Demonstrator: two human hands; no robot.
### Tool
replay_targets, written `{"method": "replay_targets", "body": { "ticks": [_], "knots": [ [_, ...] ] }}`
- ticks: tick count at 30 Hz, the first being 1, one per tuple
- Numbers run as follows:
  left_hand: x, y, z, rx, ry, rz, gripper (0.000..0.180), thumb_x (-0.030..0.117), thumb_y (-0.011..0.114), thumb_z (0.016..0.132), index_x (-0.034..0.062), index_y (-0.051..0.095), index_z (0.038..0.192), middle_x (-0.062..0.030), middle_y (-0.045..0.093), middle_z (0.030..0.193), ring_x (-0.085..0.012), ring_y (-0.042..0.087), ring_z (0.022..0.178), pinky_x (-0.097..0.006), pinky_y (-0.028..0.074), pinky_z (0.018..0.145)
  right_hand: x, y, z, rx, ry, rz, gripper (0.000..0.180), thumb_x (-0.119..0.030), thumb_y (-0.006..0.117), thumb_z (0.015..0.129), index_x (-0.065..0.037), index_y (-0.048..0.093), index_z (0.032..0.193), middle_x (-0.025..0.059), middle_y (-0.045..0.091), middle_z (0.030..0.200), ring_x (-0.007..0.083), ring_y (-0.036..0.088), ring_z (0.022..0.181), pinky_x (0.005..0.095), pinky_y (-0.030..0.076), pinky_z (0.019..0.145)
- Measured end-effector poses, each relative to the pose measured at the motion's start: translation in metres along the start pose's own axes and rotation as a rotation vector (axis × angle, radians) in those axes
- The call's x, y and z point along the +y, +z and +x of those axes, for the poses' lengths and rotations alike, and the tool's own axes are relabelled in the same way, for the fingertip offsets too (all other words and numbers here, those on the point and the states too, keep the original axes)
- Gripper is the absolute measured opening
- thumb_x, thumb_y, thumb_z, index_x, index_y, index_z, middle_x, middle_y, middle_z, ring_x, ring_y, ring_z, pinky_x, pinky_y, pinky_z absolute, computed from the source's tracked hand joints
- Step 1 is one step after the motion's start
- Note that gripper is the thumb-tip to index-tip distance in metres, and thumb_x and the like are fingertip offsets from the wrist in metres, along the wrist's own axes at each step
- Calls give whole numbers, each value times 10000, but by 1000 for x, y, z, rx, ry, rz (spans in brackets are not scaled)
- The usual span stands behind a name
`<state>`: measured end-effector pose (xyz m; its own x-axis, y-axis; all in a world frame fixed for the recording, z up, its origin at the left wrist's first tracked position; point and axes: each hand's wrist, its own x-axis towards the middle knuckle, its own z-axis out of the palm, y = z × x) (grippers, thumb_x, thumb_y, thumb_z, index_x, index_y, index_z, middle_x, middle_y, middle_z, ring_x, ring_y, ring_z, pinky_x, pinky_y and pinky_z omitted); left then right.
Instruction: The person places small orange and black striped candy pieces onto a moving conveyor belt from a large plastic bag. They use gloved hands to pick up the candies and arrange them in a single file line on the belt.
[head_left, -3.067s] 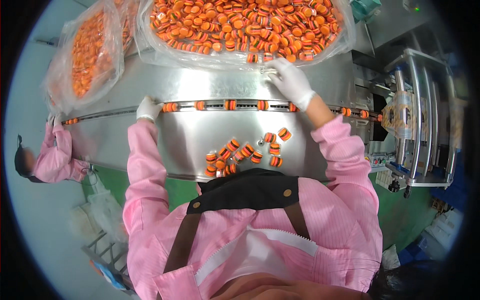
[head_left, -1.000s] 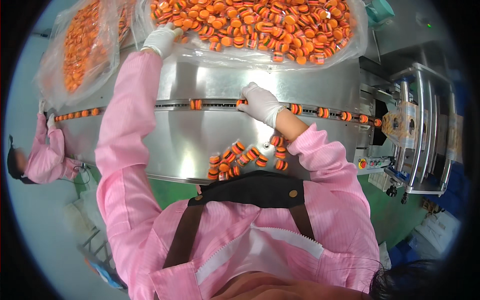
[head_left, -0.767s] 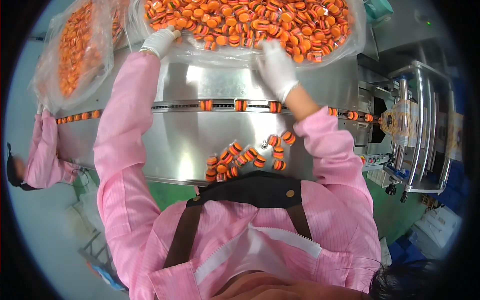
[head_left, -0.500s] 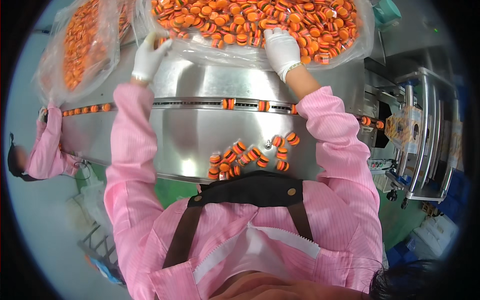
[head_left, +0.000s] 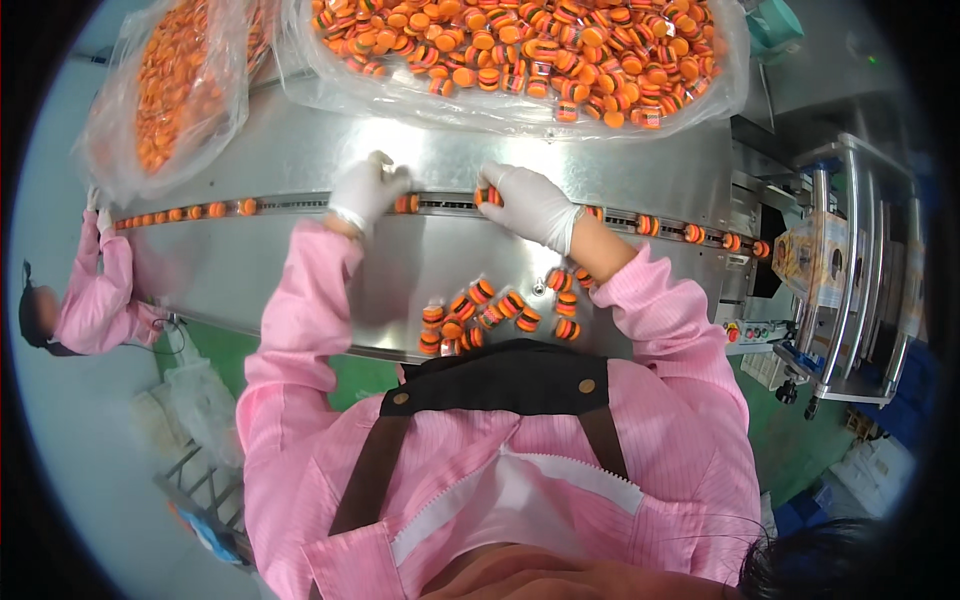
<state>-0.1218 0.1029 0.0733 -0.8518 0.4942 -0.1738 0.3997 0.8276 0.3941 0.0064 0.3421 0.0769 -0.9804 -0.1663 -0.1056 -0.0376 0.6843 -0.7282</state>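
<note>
Midway along the steel worktop (head_left: 640,165), between its far and near edges, a narrow conveyor channel (head_left: 440,203) runs from the left end to the right. At this channel the person's right hand (head_left: 527,205), white-gloved, grasps a burger-shaped sweet (head_left: 488,195) between thumb and fingertips. The left hand (head_left: 368,190), also gloved, hovers over the channel with its fingers curled, just beside a channel sweet (head_left: 406,204); whether the fingers hold anything cannot be told.

Along the far edge lies a large clear plastic bag (head_left: 420,105), open and heaped with film-wrapped sweets of the same orange, layered kind. A second bag (head_left: 110,150), similarly filled, occupies the far left corner. Near the near edge, right of its middle, loose sweets (head_left: 510,305) lie scattered in front of the black apron (head_left: 490,385), some touching, others apart, about a small metal fitting (head_left: 539,287).

Toward the left end the channel carries a row of more closely set sweets (head_left: 195,212), with a pink-sleeved co-worker (head_left: 95,300) beside it. Beyond the right end, spaced sweets lead to a roller machine (head_left: 850,270) bearing printed film (head_left: 800,250).
</note>
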Motion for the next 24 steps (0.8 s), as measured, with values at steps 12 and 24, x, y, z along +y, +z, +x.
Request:
{"method": "replay_targets", "body": {
  "ticks": [12,24],
  "knots": [
    [48,-15,173,115,54,106,509,383,655,862,28,575,1219,-162,658,1094,-313,624,1032,-374,474,907,31,-28,-16,268,242,-326,241,-218,620,833,-46,588,998,186,588,1020,350,617,933,445,511,805],
    [24,-29,85,140,93,-937,231,130,600,914,13,621,1113,-36,650,939,-96,611,864,-241,491,769,69,-63,70,467,515,-626,344,-255,611,856,-30,495,1089,226,561,1085,343,685,777,429,562,650]
  ]
}}
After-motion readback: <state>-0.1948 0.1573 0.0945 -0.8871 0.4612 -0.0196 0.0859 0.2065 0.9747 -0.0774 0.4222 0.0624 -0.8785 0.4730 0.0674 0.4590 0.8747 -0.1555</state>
